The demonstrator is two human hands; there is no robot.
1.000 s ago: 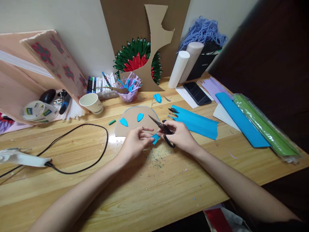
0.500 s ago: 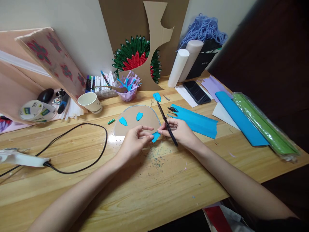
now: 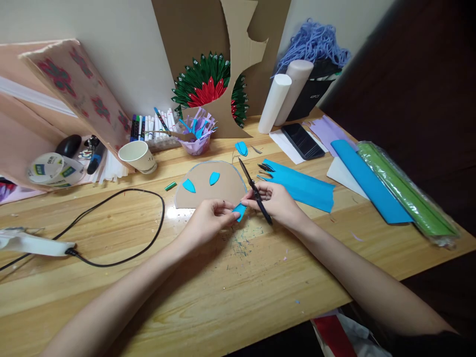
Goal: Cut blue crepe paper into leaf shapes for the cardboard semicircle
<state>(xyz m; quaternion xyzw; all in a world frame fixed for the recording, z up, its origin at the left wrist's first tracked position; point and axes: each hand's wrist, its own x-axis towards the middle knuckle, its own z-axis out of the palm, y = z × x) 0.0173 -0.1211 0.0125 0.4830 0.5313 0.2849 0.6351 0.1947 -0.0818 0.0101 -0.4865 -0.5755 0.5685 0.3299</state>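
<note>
Between both hands is a small piece of blue paper (image 3: 240, 213), held just in front of a brown cardboard half-round (image 3: 201, 196). My left hand (image 3: 210, 220) pinches its left side between thumb and fingers. With its fingertips my right hand (image 3: 273, 201) grips the paper's upper right corner. Slim black scissors (image 3: 256, 191), seen edge-on with the blades pointing up and away, also rest in that hand. Two blue paper petals, one left (image 3: 189, 185) and one right (image 3: 214, 178), lie on the cardboard. Beyond it are more blue petals (image 3: 241, 148), seemingly stacked.
A blue crepe strip (image 3: 303, 186) with a cut end lies to the right, near a phone (image 3: 303, 141) and blue (image 3: 368, 181) and green (image 3: 405, 191) rolls. On the left are a paper cup (image 3: 137, 157), a black cable (image 3: 162, 218) and a white glue gun or similar device (image 3: 35, 242).
The blue paper piece has turned a little more upright between my fingers, and my left hand has shifted slightly toward me. The scissors stay in my right hand.
</note>
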